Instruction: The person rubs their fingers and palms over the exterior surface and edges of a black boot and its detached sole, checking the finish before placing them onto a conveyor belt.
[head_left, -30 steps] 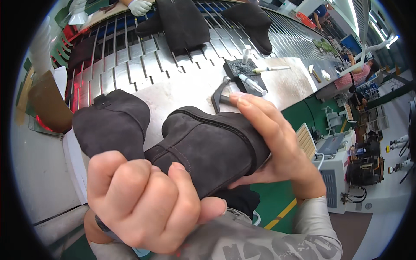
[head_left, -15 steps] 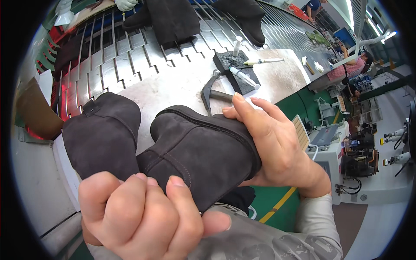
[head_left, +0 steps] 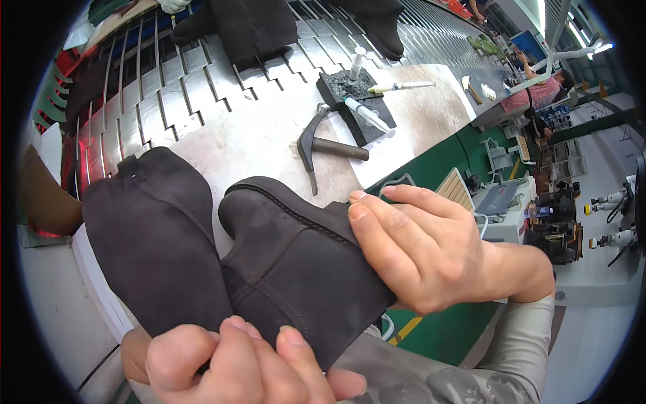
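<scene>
A dark suede boot [head_left: 289, 262] lies tilted in front of me, its stitched sole edge turned up and away. My left hand [head_left: 249, 367] has its fingers curled in on the boot's near edge. At the boot's right end, the fingers of my right hand [head_left: 417, 249] are pressed together over the sole; what lies under them is hidden. To the left, a dark suede shaft [head_left: 151, 236] with a small pull tab meets the boot near my left hand. Whether the two parts belong to one boot I cannot tell. Beyond them lies a hammer [head_left: 336, 148] with a dark head.
A black block [head_left: 360, 131] carries syringes [head_left: 370, 116], with a thin yellow-tipped one [head_left: 404, 86] alongside. More dark boots [head_left: 252, 30] rest on the slatted metal conveyor [head_left: 182, 101]. A gloved hand [head_left: 173, 5] shows at the far edge. Another person [head_left: 531, 93] works at the far right.
My right hand has moved its fingers further over the boot's sole, and its forearm swings out to the right. My left hand sits lower in view. The hammer's handle now shows fully.
</scene>
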Demonstrator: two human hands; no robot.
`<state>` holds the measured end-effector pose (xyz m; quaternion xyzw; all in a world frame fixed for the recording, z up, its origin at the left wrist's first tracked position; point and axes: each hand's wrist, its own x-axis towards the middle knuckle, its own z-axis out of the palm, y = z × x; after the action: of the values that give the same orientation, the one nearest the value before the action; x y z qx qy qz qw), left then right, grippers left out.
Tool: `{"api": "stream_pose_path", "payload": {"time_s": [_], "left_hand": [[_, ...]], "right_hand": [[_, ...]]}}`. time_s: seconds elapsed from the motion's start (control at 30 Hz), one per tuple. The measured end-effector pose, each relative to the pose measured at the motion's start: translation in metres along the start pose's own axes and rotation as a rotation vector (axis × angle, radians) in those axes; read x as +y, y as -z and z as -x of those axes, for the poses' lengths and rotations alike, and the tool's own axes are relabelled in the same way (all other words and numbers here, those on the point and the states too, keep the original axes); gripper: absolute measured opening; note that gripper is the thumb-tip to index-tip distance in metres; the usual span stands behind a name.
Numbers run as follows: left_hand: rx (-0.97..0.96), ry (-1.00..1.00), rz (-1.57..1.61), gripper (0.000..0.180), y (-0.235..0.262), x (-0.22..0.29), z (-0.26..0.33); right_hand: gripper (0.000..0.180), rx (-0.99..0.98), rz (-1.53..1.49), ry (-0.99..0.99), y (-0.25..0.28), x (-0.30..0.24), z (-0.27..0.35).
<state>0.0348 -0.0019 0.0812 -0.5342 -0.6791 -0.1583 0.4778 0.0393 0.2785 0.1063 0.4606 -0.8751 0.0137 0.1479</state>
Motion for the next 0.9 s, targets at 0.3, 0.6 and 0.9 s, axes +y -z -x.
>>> {"api": "stream_pose_path", "payload": {"time_s": [0.3, 0.6, 0.9], "left_hand": [[0.023, 0.030, 0.027, 0.053, 0.007, 0.039, 0.010], [-0.101, -0.027, 0.066, 0.048, 0.011, 0.077, 0.013], [0.300, 0.089, -0.249, 0.073, 0.002, 0.062, 0.031]], "right_hand": [[0.062, 0.367, -0.309, -0.153, -0.043, -0.027, 0.033], [0.078, 0.101, -0.300, -0.277, -0.022, -0.065, 0.055], [0.089, 0.436, -0.542, -0.333, -0.050, -0.072, 0.058]]}}
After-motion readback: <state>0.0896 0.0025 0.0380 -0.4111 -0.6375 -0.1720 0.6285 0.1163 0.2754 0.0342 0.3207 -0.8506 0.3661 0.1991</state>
